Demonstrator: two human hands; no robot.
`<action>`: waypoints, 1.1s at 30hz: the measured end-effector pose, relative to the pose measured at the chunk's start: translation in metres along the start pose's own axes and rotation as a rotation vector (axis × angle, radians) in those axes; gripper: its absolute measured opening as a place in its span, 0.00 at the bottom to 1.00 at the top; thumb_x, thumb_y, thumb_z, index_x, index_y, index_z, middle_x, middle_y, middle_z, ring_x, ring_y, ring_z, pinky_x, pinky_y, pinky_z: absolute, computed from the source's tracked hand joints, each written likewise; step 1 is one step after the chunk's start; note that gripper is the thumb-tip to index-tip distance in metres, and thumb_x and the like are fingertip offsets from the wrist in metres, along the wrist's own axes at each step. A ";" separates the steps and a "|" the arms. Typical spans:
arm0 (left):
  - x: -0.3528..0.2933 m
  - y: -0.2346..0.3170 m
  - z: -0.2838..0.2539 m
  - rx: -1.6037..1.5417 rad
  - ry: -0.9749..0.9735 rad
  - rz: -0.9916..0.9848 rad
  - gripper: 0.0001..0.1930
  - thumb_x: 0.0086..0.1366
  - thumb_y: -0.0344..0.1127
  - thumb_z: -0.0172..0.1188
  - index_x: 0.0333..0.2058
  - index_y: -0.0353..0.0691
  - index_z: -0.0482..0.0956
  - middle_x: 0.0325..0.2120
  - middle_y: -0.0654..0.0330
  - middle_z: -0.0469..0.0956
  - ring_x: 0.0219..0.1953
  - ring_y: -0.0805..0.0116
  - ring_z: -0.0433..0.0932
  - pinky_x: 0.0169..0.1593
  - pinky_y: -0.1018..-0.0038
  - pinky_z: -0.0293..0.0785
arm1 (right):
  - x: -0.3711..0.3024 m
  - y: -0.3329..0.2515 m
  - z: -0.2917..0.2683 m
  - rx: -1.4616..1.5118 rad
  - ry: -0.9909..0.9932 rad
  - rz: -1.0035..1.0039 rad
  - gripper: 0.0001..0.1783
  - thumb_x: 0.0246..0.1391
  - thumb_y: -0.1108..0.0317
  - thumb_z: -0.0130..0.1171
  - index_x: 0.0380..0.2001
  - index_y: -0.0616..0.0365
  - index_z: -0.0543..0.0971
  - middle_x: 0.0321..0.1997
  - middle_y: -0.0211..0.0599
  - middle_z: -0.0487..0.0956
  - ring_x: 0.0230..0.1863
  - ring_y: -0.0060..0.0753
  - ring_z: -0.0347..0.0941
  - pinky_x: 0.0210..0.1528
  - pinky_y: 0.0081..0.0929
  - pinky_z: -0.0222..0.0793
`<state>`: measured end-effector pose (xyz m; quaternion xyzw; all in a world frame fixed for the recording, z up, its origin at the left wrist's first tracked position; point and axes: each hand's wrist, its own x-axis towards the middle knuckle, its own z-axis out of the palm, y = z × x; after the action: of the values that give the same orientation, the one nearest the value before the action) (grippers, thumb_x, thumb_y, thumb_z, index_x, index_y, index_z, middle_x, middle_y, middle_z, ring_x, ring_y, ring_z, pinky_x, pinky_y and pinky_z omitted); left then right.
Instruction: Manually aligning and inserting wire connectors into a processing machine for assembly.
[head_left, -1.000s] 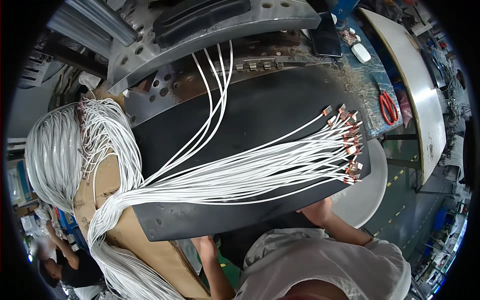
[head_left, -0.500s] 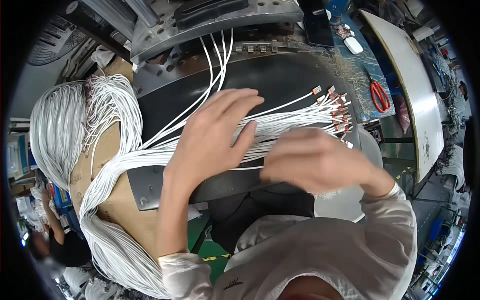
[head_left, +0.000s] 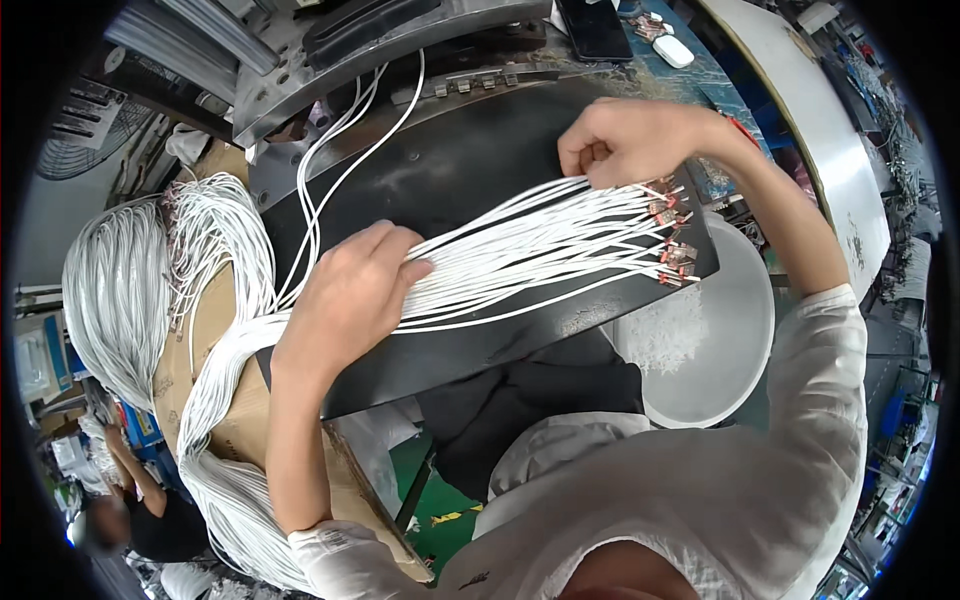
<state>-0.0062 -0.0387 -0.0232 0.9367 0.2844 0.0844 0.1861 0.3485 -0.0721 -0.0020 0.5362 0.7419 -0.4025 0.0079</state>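
A fanned bundle of white cables [head_left: 520,250] lies across the black work surface, its ends with small orange-and-metal connectors [head_left: 679,262] gathered at the right. My left hand [head_left: 350,295] is closed over the bundle at its left part, thumb along the top. At the far edge of the bundle, close to the connectors, my right hand [head_left: 635,148] has curled fingers pinching a few of the cables. Its fingertips are partly hidden. Several loose white cables [head_left: 318,190] rise from the bundle toward the metal machine behind.
The metal machine [head_left: 400,45] stands at the back, with a black phone [head_left: 594,28] and white oval case [head_left: 673,51] right of it. A grey bowl [head_left: 735,345] with white scraps sits at the right. More coiled cables [head_left: 115,280] lie left; another person [head_left: 160,515] is at lower left.
My right hand has moved up and away to the bundle's far edge and closed on cables. My left hand has shifted left along the bundle. The loose cables have swung left.
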 end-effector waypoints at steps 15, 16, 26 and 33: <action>0.006 -0.028 0.017 -0.332 0.474 -0.179 0.07 0.71 0.28 0.62 0.43 0.31 0.83 0.27 0.55 0.82 0.28 0.68 0.80 0.35 0.75 0.73 | -0.023 -0.057 -0.039 0.077 -0.137 0.139 0.17 0.66 0.61 0.63 0.47 0.67 0.78 0.22 0.30 0.78 0.24 0.20 0.76 0.24 0.24 0.70; 0.008 -0.027 0.020 -0.284 0.426 -0.050 0.06 0.69 0.27 0.63 0.41 0.31 0.83 0.27 0.52 0.83 0.28 0.61 0.83 0.34 0.72 0.75 | -0.019 -0.051 -0.044 0.006 -0.176 -0.057 0.19 0.65 0.60 0.65 0.48 0.68 0.78 0.26 0.32 0.79 0.27 0.21 0.77 0.27 0.24 0.72; 0.003 -0.035 0.007 -0.935 0.664 -0.282 0.09 0.79 0.33 0.52 0.38 0.36 0.76 0.28 0.66 0.75 0.23 0.86 0.59 0.27 0.83 0.54 | 0.018 -0.017 -0.005 0.483 -0.001 -0.277 0.17 0.69 0.57 0.62 0.39 0.64 0.79 0.30 0.28 0.82 0.33 0.18 0.77 0.36 0.20 0.71; 0.029 -0.013 -0.005 -0.198 -0.026 -0.060 0.13 0.63 0.36 0.70 0.41 0.33 0.84 0.33 0.52 0.82 0.30 0.52 0.80 0.35 0.62 0.74 | -0.023 0.015 -0.027 0.351 0.084 0.133 0.15 0.71 0.60 0.59 0.34 0.61 0.77 0.20 0.24 0.73 0.18 0.13 0.65 0.22 0.20 0.56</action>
<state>0.0095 -0.0110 -0.0225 0.9058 0.3003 0.0944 0.2836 0.3818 -0.0725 0.0179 0.5936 0.6229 -0.5016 -0.0899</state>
